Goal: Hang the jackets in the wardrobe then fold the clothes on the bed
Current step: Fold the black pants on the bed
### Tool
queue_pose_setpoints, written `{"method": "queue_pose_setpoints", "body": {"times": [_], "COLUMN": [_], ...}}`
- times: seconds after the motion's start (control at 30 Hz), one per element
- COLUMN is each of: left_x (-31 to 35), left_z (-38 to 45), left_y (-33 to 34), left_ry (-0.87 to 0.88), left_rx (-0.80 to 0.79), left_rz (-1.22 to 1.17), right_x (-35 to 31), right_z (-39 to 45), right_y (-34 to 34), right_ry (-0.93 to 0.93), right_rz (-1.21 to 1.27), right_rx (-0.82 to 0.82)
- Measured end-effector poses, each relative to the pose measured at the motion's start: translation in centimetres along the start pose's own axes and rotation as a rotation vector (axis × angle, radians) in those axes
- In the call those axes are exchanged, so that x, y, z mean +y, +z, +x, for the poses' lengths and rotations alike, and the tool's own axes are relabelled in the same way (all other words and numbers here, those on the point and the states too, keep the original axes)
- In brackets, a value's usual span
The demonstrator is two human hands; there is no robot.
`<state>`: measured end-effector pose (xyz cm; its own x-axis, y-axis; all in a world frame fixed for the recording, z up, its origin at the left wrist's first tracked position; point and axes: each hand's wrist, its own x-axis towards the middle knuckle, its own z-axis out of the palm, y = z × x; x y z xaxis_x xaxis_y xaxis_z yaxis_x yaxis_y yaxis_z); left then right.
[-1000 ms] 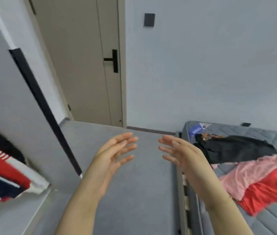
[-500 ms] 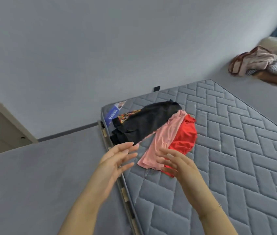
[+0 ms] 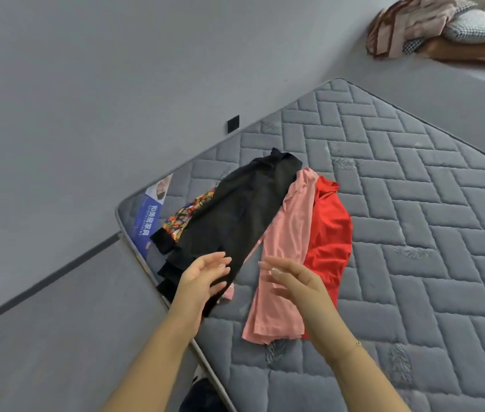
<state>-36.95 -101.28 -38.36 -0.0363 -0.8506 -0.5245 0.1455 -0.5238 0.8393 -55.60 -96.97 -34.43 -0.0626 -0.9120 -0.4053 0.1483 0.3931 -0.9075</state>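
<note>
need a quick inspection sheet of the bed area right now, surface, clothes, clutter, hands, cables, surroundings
surface: grey quilted mattress, bare, blue label at its corner
job's things: black garment, pink garment and red garment lie overlapping, unfolded; floral patterned cloth shows from under the black one
clutter: heap of brown and checked bedding beyond the mattress
hands: left hand and right hand open, holding nothing, above the clothes
cables: nothing seen
surroundings: grey wall with a small black square plate; grey floor
</note>
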Motion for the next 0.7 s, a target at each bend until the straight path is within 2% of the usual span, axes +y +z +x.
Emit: {"method": "queue_pose_setpoints", "body": {"times": [0.1,0.17,0.27,0.37,0.47,0.6,0.7], "left_x": [-1.0,-1.9,-4.3,-7.2,-9.5,-11.3,-10.8], "left_z": [10.2,16.6,25.5,31.7,35.1,36.4,35.8], "left_y": [-2.7,-4.3,-6.8,-9.1,-10.3,-9.8,-9.0], "left_ry": [-0.033,0.026,0.117,0.043,-0.052,0.053,0.055], "left_rx": [0.053,0.044,0.096,0.118,0.044,-0.035,-0.133], "left_rz": [0.152,0.292,0.709,1.068,1.132,1.042,0.966], "right_x": [2.3,4.1,7.6,11.4,14.4,16.8,17.8], "right_z": [8.0,12.7,18.3,21.0,21.7,21.5,20.8], "right_y": [3.3,4.9,6.6,7.6,8.0,7.6,7.0], "right_ry": [0.053,0.055,0.101,0.155,0.196,0.222,0.237], "right_rz": [0.047,0.058,0.092,0.134,0.142,0.163,0.204], "right_rx": [0.054,0.112,0.168,0.215,0.245,0.319,0.385]}}
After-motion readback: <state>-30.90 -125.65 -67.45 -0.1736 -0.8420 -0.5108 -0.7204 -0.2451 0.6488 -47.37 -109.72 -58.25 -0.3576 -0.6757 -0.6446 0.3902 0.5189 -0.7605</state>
